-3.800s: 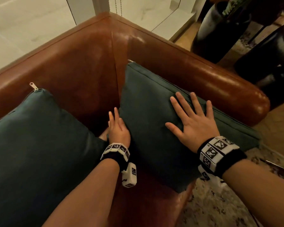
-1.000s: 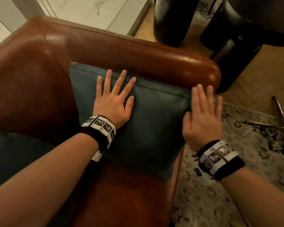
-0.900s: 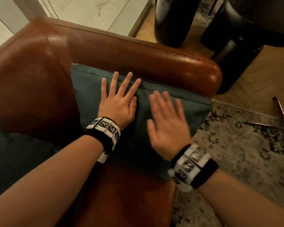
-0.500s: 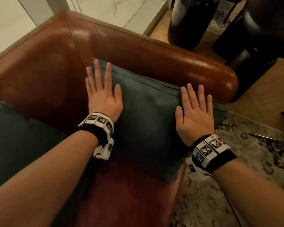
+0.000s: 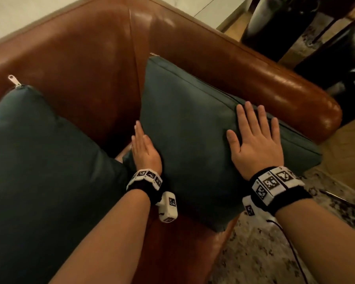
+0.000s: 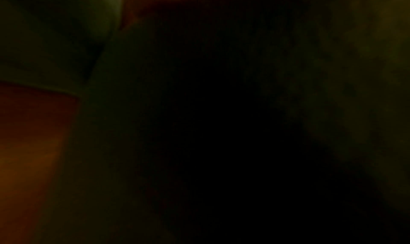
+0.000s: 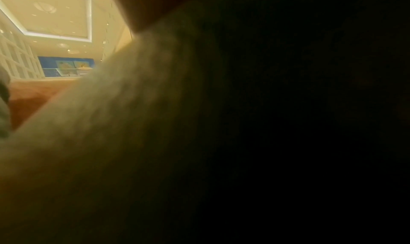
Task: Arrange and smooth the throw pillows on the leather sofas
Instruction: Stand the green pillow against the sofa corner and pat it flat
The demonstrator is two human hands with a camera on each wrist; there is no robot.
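A dark green throw pillow leans against the right armrest of the brown leather sofa. My right hand lies flat on the pillow's upper right face, fingers spread. With straight fingers, my left hand presses edge-on against the pillow's lower left side. A second dark green pillow with a metal zip pull leans on the backrest at the left. Both wrist views are dark and blurred, pressed close to the fabric.
The rounded leather armrest runs behind the pillow. Dark round vases stand on the wooden floor beyond it. A patterned rug lies at the lower right, and a thin cable hangs from my right wrist.
My left hand slid from the pillow's top left face down to its lower left edge and turned sideways. My right hand stayed flat on the right part. The view swung left, showing the second pillow.
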